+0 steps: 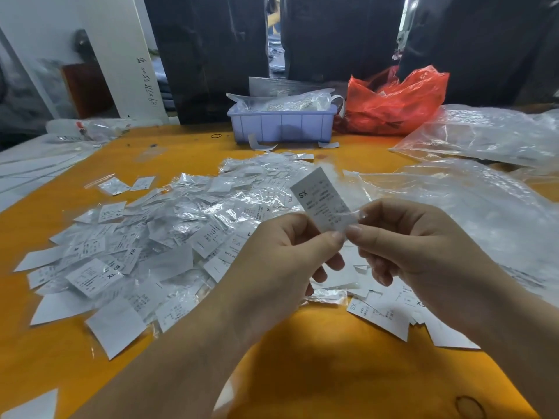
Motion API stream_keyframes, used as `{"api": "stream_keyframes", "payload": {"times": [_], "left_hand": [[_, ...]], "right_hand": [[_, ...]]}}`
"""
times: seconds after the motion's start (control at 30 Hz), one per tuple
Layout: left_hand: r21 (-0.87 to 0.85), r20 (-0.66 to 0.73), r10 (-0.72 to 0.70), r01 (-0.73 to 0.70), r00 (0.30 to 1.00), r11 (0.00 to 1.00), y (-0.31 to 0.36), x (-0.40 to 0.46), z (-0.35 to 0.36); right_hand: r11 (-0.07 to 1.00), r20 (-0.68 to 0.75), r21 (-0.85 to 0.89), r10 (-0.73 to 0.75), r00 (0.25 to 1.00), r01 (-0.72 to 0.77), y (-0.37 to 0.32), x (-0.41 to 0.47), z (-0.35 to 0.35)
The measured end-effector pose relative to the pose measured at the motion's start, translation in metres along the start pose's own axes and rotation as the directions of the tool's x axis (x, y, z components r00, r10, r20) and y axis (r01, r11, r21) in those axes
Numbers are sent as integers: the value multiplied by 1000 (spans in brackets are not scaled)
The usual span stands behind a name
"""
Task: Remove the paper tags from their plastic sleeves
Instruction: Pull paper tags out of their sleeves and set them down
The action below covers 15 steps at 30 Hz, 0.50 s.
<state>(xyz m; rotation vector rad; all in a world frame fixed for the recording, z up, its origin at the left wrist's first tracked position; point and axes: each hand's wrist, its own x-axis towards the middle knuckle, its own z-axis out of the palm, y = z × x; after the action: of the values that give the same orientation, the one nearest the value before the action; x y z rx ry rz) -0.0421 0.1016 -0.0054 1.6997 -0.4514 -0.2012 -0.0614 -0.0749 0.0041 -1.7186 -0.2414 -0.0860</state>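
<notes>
Nearest the camera, both hands meet above the orange bench (317, 358). The left hand (281, 255) pinches the lower edge of a paper tag (322, 201) between thumb and forefinger, its other fingers curled under. The right hand (414, 246) pinches at the same lower corner, its grip closed on what looks like the clear plastic sleeve (348, 211), though the film is hard to make out. The tag stands tilted, printed "XS" upside down.

Left of the tag and beyond it spreads a pile of sleeved tags (157, 237); below it to the right lie bare tags (390, 316). Right of the tag lie large clear bags (484, 204). Beyond the tag sits a lilac tray (281, 125), with a red bag (393, 101) beside that.
</notes>
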Motion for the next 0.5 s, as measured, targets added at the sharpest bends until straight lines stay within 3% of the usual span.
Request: {"api": "stream_keyframes", "payload": {"times": [0.2, 0.37, 0.5], "left_hand": [[20, 73, -45, 44, 996, 999, 0, 1, 0], [-53, 17, -30, 31, 999, 998, 1, 1, -3], [-18, -33, -30, 30, 999, 999, 2, 3, -7]], "right_hand": [[1000, 39, -4, 8, 999, -8, 1, -1, -2], [999, 24, -39, 24, 999, -23, 4, 2, -3], [994, 108, -75, 87, 990, -79, 0, 2, -7]]}}
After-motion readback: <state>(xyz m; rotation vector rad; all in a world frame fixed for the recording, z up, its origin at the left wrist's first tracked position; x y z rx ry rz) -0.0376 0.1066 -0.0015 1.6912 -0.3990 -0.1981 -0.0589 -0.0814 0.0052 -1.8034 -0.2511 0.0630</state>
